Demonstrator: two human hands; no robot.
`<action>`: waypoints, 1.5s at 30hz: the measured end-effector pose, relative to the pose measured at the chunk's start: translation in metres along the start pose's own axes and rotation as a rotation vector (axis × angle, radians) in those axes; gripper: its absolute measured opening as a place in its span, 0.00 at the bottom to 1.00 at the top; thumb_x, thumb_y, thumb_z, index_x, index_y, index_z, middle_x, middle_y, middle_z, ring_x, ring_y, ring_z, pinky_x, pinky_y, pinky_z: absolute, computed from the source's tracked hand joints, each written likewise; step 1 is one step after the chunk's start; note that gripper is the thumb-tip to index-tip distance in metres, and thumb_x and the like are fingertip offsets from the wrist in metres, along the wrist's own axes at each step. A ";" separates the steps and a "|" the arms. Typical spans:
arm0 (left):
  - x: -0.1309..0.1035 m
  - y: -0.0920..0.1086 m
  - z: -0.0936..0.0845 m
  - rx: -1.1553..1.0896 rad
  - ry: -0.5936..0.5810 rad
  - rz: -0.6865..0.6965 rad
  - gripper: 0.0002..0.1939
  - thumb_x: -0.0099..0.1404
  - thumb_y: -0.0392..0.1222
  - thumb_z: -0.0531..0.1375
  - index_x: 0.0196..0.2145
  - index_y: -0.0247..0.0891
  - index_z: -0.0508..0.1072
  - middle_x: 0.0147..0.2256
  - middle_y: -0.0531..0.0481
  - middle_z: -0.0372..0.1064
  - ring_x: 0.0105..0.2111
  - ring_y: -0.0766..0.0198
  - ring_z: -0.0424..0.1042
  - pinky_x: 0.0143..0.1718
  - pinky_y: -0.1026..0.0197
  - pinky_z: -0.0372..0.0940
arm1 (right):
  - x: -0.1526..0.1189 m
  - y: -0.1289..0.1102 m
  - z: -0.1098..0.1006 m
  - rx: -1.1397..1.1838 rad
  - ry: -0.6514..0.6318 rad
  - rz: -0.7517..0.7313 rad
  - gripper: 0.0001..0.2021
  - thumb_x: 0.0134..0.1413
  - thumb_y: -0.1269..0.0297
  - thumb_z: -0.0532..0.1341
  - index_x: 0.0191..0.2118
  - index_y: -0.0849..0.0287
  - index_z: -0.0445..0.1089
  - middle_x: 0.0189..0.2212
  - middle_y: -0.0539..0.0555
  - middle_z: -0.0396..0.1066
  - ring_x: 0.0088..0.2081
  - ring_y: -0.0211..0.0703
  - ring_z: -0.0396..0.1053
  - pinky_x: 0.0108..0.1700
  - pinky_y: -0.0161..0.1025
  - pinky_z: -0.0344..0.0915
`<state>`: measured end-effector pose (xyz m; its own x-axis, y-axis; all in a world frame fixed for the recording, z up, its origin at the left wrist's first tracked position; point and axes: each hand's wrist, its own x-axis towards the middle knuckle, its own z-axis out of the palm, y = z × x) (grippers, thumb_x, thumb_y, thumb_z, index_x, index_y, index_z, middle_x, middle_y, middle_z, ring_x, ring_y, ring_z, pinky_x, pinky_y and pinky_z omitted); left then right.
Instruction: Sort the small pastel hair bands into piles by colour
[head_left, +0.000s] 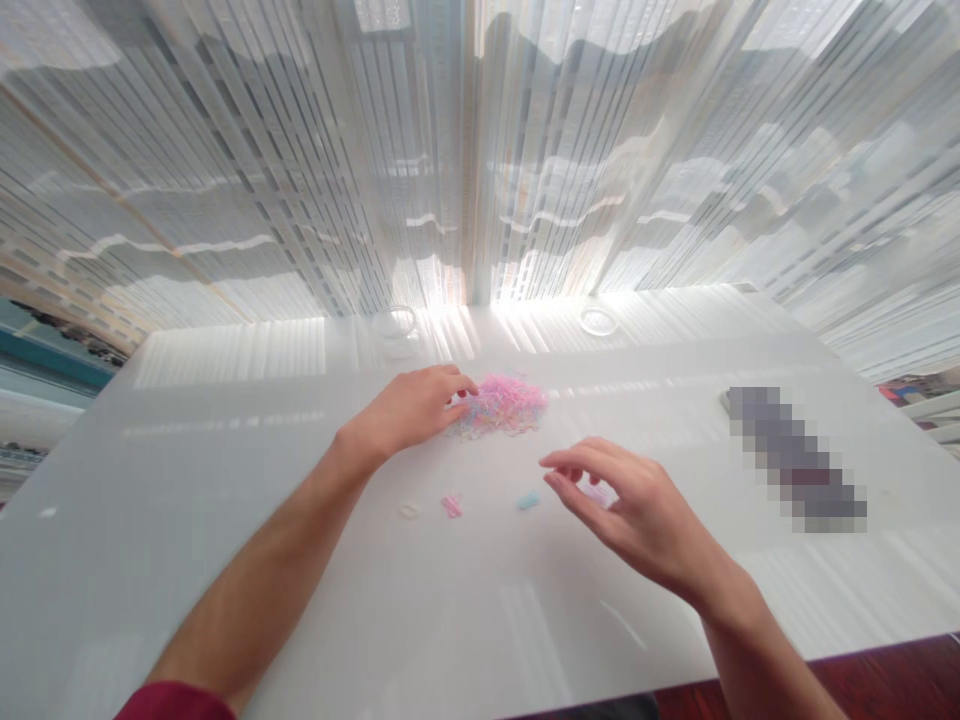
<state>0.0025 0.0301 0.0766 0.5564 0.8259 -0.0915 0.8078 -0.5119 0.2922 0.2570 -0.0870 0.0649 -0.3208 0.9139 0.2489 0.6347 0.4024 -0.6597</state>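
Note:
A loose pile of thin pastel rubber bands [510,405], pink on top with blue, yellow and lilac below, lies on the white table [315,600]. My left hand [420,405] reaches into the left side of this pile, thumb and fingers apart, fingertips among the bands. Nearer to me, my right hand [619,495] hovers with curved fingers, its thumb and index tips a little apart and nothing visible between them. Small separate groups lie in a row: cream bands [408,511], pink bands [451,505], blue bands [529,499], and lilac bands [598,494] partly hidden behind my right hand.
Two clear round containers or lids stand at the back, one at left [397,325] and one at right [599,321]. A blurred-out dark oblong object [799,460] lies on the right. Sheer striped curtains [480,180] hang along the far table edge.

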 end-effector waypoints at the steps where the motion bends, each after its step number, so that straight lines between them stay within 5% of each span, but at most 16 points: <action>1: 0.001 -0.002 0.000 -0.003 0.015 0.003 0.16 0.71 0.44 0.53 0.48 0.42 0.78 0.45 0.48 0.77 0.42 0.58 0.76 0.40 0.60 0.68 | 0.015 0.003 -0.002 -0.034 -0.002 0.017 0.08 0.68 0.62 0.59 0.46 0.52 0.76 0.37 0.53 0.77 0.37 0.43 0.75 0.37 0.39 0.72; 5: 0.002 -0.006 0.000 -0.009 0.048 0.021 0.14 0.70 0.42 0.54 0.45 0.41 0.79 0.42 0.49 0.78 0.39 0.59 0.76 0.39 0.60 0.69 | 0.064 0.019 0.006 -0.213 -0.005 0.064 0.12 0.68 0.62 0.59 0.52 0.55 0.75 0.44 0.56 0.76 0.46 0.49 0.74 0.46 0.45 0.71; 9: 0.003 -0.002 0.006 -0.014 0.102 0.095 0.14 0.71 0.43 0.55 0.50 0.42 0.77 0.45 0.49 0.75 0.41 0.59 0.75 0.40 0.60 0.69 | 0.083 0.026 0.023 -0.295 -0.016 0.048 0.14 0.66 0.62 0.62 0.54 0.56 0.74 0.43 0.59 0.75 0.48 0.55 0.71 0.47 0.48 0.70; 13: 0.005 0.005 0.018 -0.003 0.133 0.171 0.14 0.72 0.45 0.57 0.52 0.43 0.74 0.48 0.48 0.73 0.46 0.57 0.74 0.41 0.59 0.70 | 0.084 0.027 0.034 -0.311 -0.045 0.086 0.08 0.66 0.67 0.61 0.46 0.56 0.77 0.39 0.58 0.74 0.45 0.52 0.71 0.46 0.47 0.68; 19: 0.011 0.009 0.030 0.063 0.110 0.148 0.11 0.74 0.42 0.56 0.48 0.42 0.75 0.44 0.49 0.74 0.42 0.59 0.75 0.35 0.62 0.67 | 0.077 0.033 0.033 -0.212 0.085 0.071 0.07 0.63 0.72 0.62 0.41 0.56 0.77 0.36 0.54 0.76 0.41 0.48 0.72 0.44 0.45 0.69; 29: 0.011 0.004 0.028 -0.003 0.186 0.124 0.09 0.74 0.42 0.56 0.44 0.43 0.76 0.41 0.53 0.77 0.38 0.61 0.75 0.33 0.63 0.61 | 0.070 0.038 0.025 -0.158 0.154 0.062 0.06 0.65 0.69 0.62 0.42 0.55 0.77 0.36 0.53 0.77 0.41 0.48 0.73 0.44 0.45 0.70; 36: 0.010 0.002 0.027 -0.052 0.231 0.123 0.11 0.74 0.45 0.56 0.44 0.44 0.77 0.40 0.54 0.79 0.30 0.64 0.73 0.31 0.63 0.60 | 0.065 0.038 0.024 -0.220 0.049 0.065 0.13 0.62 0.60 0.67 0.51 0.55 0.76 0.42 0.55 0.76 0.45 0.52 0.71 0.48 0.48 0.70; 45: 0.011 0.003 0.026 -0.084 0.279 0.139 0.11 0.73 0.45 0.56 0.43 0.42 0.78 0.38 0.54 0.80 0.29 0.65 0.74 0.31 0.63 0.61 | 0.071 0.044 0.036 -0.282 0.042 0.054 0.08 0.62 0.73 0.64 0.43 0.55 0.79 0.36 0.55 0.78 0.40 0.49 0.72 0.45 0.46 0.70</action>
<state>0.0160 0.0312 0.0514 0.5759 0.7884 0.2163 0.7024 -0.6126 0.3626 0.2368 -0.0062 0.0277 -0.2561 0.9333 0.2518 0.8223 0.3473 -0.4508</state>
